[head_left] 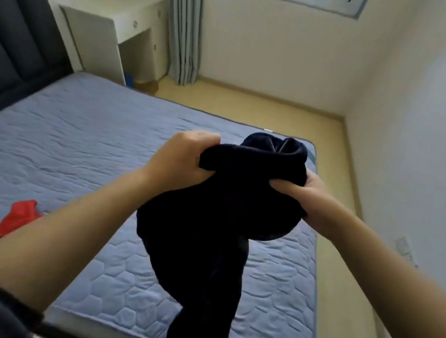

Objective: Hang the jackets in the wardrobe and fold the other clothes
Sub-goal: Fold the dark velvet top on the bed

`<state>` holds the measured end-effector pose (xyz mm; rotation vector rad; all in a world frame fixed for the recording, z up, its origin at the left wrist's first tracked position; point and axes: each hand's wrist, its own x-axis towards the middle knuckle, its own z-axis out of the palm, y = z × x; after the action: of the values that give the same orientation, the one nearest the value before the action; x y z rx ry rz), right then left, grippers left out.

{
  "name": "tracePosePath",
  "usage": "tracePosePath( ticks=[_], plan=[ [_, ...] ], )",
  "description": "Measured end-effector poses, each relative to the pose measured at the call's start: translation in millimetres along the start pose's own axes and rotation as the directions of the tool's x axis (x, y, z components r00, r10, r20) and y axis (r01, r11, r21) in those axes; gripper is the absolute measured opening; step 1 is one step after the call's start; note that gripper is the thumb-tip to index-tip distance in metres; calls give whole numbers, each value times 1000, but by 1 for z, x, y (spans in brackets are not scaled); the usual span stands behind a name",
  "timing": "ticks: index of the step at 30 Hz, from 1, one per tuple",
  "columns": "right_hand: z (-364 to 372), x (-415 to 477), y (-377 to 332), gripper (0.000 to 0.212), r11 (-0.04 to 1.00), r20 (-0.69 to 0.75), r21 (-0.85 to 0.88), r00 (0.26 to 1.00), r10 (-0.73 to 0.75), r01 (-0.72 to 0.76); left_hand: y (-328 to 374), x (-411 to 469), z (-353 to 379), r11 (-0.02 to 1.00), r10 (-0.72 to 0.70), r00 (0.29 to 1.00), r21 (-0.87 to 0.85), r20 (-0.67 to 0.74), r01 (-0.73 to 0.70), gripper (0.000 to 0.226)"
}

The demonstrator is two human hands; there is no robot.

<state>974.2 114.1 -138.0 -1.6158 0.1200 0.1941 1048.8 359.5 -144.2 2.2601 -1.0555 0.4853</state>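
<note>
the left hand and right hand each grip a bunched fistful of a dark navy garment, holding it up above the blue quilted mattress so the rest hangs down in a twisted length (what kind of garment is unclear). a red piece of clothing lies on the mattress to the left, partly behind the left forearm, with a dark padded headboard and a white desk beyond.

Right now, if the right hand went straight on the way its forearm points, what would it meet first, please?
The dark navy fleecy garment that the right hand grips, bunched directly ahead. Just beyond it, probably the left hand gripping the other side, though depth is unclear.
</note>
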Motion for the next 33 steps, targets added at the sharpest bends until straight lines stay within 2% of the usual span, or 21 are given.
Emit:
tracePosePath(
  ticks=[2, 4, 6, 7, 9, 10, 11, 12, 14, 15, 16, 18, 19, 21, 23, 25, 27, 30, 31, 33],
  plan=[
    [-11, -20, -22, 42, 998, -11, 54, 999, -45, 45, 19, 16, -40, 999, -32, 997, 2, -75, 32, 28],
    [-25, -36, -41, 31, 992, -58, 71, 993, -104, 108, 27, 28, -77, 997, -66, 991, 35, -116, 70, 31],
    [-41, -47, -56, 14, 989, -144, -13, 979, -146, 146, 30, 37, -111, 988, -61, 992, 133, -107, 75, 36],
    [-48, -51, -62, 12, 983, -205, -81, 962, -179, 165, 33, 41, -127, 981, -38, 995, 185, -92, 55, 38],
    [-53, -53, -77, 19, 947, -331, -234, 898, -290, 220, 42, 50, -152, 968, 53, 997, 247, -50, -39, 35],
    [-48, -53, -86, 27, 916, -342, -296, 865, -366, 271, 49, 56, -160, 957, 117, 993, 270, -21, -107, 28],
    [-39, -52, -97, 43, 871, -291, -359, 846, -446, 335, 57, 62, -166, 939, 183, 983, 293, 13, -179, 20],
    [-24, -51, -109, 61, 810, -180, -422, 839, -514, 406, 67, 69, -170, 917, 235, 971, 320, 53, -239, 16],
    [15, -46, -130, 83, 718, 107, -488, 850, -515, 497, 82, 79, -175, 869, 306, 943, 365, 130, -333, 20],
    [34, -43, -136, 81, 713, 211, -476, 854, -475, 515, 86, 82, -177, 847, 335, 930, 382, 154, -369, 26],
    [50, -40, -141, 69, 740, 273, -436, 859, -433, 512, 88, 83, -181, 829, 359, 919, 397, 164, -394, 29],
    [74, -36, -145, 34, 768, 313, -393, 859, -406, 506, 82, 80, -192, 791, 393, 906, 444, 157, -420, 27],
    [80, -33, -143, 24, 753, 313, -416, 858, -408, 510, 76, 77, -199, 768, 405, 901, 476, 157, -428, 26],
    [82, -27, -132, 25, 694, 324, -520, 867, -378, 497, 62, 69, -214, 708, 420, 891, 550, 174, -442, 26],
    [77, -22, -122, 21, 573, 244, -694, 891, -383, 436, 47, 62, -225, 646, 412, 889, 624, 200, -440, 25],
    [66, -18, -124, 19, 485, 74, -806, 870, -488, 340, 35, 57, -227, 628, 324, 912, 664, 252, -407, 24],
    [61, -18, -138, 22, 445, -17, -849, 825, -564, 286, 29, 56, -222, 667, 105, 932, 671, 347, -324, 23],
    [62, -18, -151, 9, 381, -71, -901, 798, -599, 206, 25, 58, -220, 735, -230, 861, 661, 454, -152, 24],
    [62, -17, -150, 7, 359, -90, -917, 786, -612, 175, 23, 60, -221, 733, -292, 854, 675, 430, -89, 23],
    [63, -20, -150, 12, 376, -93, -911, 805, -586, 168, 22, 67, -223, 656, -323, 902, 754, 286, -4, 18]
  ],
)
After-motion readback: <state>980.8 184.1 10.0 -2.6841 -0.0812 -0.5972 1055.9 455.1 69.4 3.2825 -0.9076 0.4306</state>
